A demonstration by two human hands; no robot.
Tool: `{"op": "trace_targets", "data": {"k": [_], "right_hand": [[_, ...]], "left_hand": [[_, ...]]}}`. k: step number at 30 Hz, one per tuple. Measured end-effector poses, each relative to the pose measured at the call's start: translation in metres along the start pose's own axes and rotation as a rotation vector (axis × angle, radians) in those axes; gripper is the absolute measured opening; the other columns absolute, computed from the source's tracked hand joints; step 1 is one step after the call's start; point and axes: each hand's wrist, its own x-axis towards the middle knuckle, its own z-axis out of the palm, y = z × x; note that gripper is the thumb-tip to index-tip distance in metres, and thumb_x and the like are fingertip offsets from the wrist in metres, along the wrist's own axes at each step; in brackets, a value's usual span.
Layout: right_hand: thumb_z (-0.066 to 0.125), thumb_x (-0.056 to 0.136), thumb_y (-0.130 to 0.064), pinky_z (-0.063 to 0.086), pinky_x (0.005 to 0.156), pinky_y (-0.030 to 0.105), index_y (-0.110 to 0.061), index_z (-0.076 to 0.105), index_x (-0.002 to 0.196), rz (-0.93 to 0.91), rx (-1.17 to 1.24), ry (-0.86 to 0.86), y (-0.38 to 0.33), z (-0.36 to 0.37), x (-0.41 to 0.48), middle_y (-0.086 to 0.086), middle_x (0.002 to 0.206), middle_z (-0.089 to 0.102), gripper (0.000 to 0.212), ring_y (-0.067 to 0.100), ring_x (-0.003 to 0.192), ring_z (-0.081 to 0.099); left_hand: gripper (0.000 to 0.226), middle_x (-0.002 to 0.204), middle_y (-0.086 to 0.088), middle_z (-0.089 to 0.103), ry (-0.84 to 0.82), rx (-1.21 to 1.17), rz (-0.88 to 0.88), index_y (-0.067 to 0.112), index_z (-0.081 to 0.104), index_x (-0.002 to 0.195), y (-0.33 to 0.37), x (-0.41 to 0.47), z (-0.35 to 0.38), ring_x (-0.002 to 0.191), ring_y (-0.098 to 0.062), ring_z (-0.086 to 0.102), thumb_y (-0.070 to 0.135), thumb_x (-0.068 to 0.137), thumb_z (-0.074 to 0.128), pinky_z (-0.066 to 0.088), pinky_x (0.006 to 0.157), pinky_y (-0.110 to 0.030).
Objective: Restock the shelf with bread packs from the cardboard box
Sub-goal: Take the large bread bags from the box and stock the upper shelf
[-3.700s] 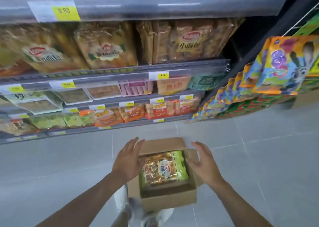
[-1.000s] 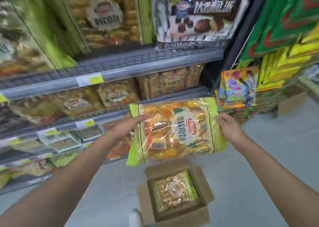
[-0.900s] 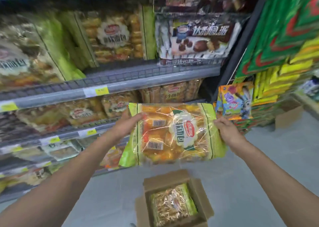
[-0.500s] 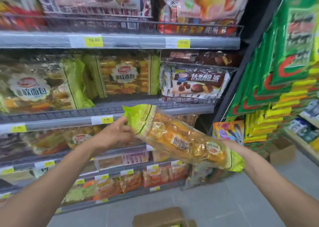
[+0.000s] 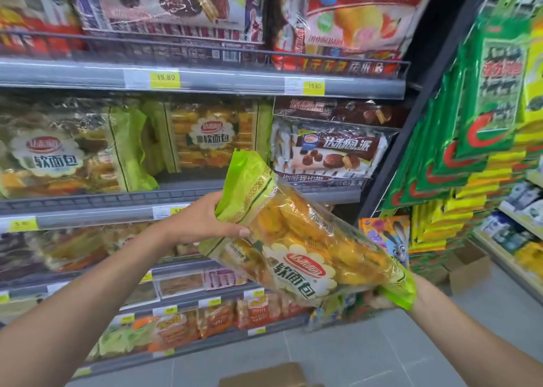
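Bread pack (image 5: 296, 248) (tilted) gripped between left hand (image 5: 202, 222) and right hand (image 5: 379, 298).

Head view – close; facing shelf (image 5: 205, 84)

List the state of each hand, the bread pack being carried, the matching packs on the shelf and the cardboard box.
Left hand: closed on the bread pack's upper end.
Right hand: under the pack's lower end, mostly hidden.
Bread pack: sealed, tilted, off the shelf.
Shelved bread packs: upright, facing out.
Cardboard box: on the floor, only its edge visible.
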Motion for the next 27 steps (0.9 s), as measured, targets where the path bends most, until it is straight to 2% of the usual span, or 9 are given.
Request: {"op": "trace_targets", "data": {"k": [3,6,8,10,12,15,20,23,27], "right_hand": [[0.085,0.062,0.006,0.042,0.031,0.017,-0.006,0.052,0.056,0.199,-0.14,-0.092,-0.012,0.001,0.001,0.004,0.045,0.05,0.035,0.011,0.032,0.049],[0.098,0.05,-0.005,0.053,0.039,0.026,-0.001,0.076,0.09,0.233,-0.381,-0.397,-0.024,-0.004,0.004,0.01,0.073,0.071,0.046,0.014,0.041,0.058],[0.1,0.051,-0.019,0.051,0.039,0.022,-0.004,0.074,0.111,0.132,-0.367,-0.501,-0.03,-0.001,0.005,0.008,0.094,0.073,0.067,0.01,0.043,0.055],[0.1,0.041,-0.038,0.044,0.037,0.022,-0.005,0.067,0.107,-0.013,-0.347,-0.46,-0.033,0.004,0.011,0.006,0.09,0.065,0.081,0.011,0.046,0.05],[0.085,0.051,-0.069,0.047,0.054,0.028,-0.007,0.06,0.109,-0.219,-0.409,-0.337,-0.035,0.009,0.018,0.009,0.103,0.06,0.089,0.015,0.068,0.059],[0.057,0.064,-0.088,0.047,0.092,0.039,-0.013,0.035,0.153,-0.404,-0.572,-0.287,-0.039,0.021,0.014,0.002,0.142,0.046,0.118,0.024,0.124,0.053],[0.072,0.036,-0.091,0.037,0.113,0.045,-0.018,0.015,0.159,-0.668,-1.083,-0.226,-0.031,0.05,-0.006,0.001,0.16,0.032,0.154,0.022,0.142,0.037],[0.08,0.055,-0.073,0.032,0.117,0.044,-0.014,0.014,0.159,-0.772,-1.174,-0.15,-0.026,0.059,-0.006,0.005,0.163,0.026,0.136,0.024,0.147,0.031],[0.082,0.069,-0.058,0.031,0.116,0.045,-0.015,0.017,0.159,-0.836,-1.118,-0.15,-0.026,0.062,0.001,0.004,0.164,0.024,0.118,0.025,0.148,0.03]], "left_hand": [[0.047,0.091,0.016,0.078,0.089,-0.179,0.024,0.025,0.067,0.105,0.005,-0.003,0.001,0.084,-0.001,0.073,0.037,0.066,0.092,0.052,0.073,-0.015],[0.084,0.084,0.008,0.079,0.236,-0.355,0.023,0.02,0.068,0.1,0.01,-0.007,-0.001,0.075,-0.007,0.075,0.065,0.034,0.093,0.057,0.065,-0.02],[0.062,0.079,0.011,0.078,0.306,-0.429,0.013,0.023,0.064,0.099,0.012,-0.008,0.002,0.071,-0.003,0.074,0.055,0.054,0.092,0.06,0.068,-0.023],[0.033,0.079,0.009,0.077,0.427,-0.498,-0.04,0.025,0.057,0.099,0.005,-0.007,0.006,0.07,0.002,0.073,0.031,0.079,0.082,0.06,0.07,-0.02],[0.074,0.108,-0.005,0.075,0.452,-0.612,-0.11,0.02,0.055,0.116,-0.005,-0.008,0.008,0.098,-0.017,0.075,0.053,0.061,0.091,0.061,0.084,-0.036],[0.127,0.14,-0.015,0.06,0.521,-0.686,-0.208,0.022,0.042,0.146,-0.025,-0.005,0.01,0.126,-0.04,0.058,0.07,0.04,0.092,0.045,0.104,-0.065],[0.109,0.155,-0.006,0.047,0.515,-0.687,-0.253,0.036,0.039,0.151,-0.071,-0.003,0.014,0.138,-0.035,0.048,0.075,0.059,0.084,0.037,0.11,-0.063],[0.115,0.158,0.006,0.036,0.526,-0.63,-0.255,0.032,0.028,0.157,-0.032,-0.02,0.022,0.144,-0.024,0.037,0.078,0.064,0.078,0.03,0.118,-0.059],[0.117,0.157,-0.004,0.044,0.496,-0.535,-0.272,0.038,0.031,0.153,-0.045,-0.036,0.019,0.14,-0.028,0.046,0.065,0.056,0.092,0.038,0.114,-0.058]]}}
